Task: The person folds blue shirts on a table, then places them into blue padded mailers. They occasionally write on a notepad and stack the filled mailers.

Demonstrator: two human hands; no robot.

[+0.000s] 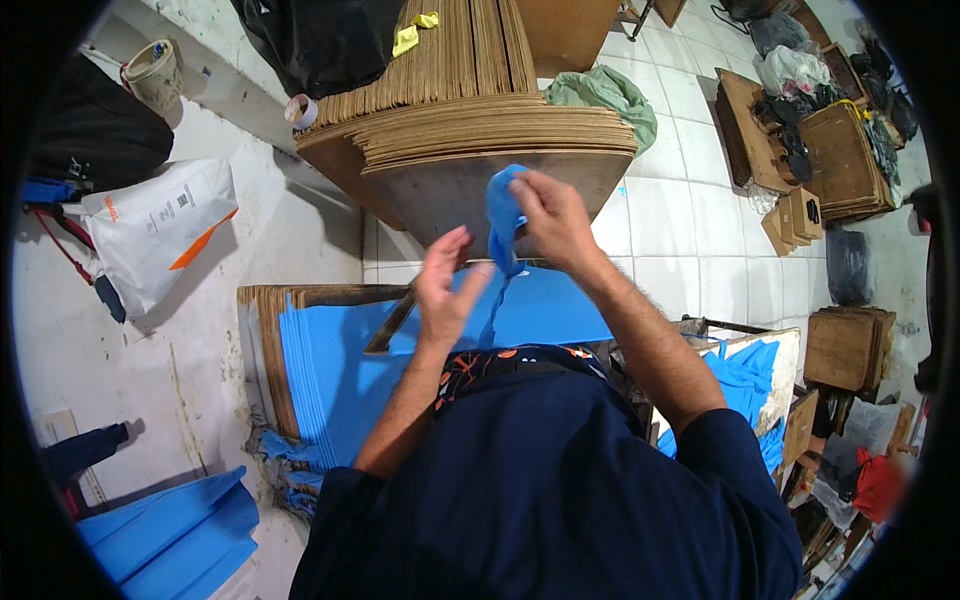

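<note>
My right hand (553,217) grips a bunched piece of thin blue fabric (504,206), held up in front of me. A narrow twisted tail of the fabric hangs down over a flat board covered in blue cloth (551,304) at my waist. My left hand (448,289) is just left of the piece, fingers apart and slightly blurred, with nothing in it. Beneath my left forearm, several boards with blue cloth (341,375) stand in a row. Whether the tail is joined to the cloth on the board cannot be made out.
Stacked brown boards (495,139) stand ahead, beside a green plastic bag (607,101). A white printed bag (161,225) hangs at left. Blue cloth (742,375) lies on a pale panel at right. Cardboard boxes (795,217) sit farther off. A person in red (874,484) is at far right.
</note>
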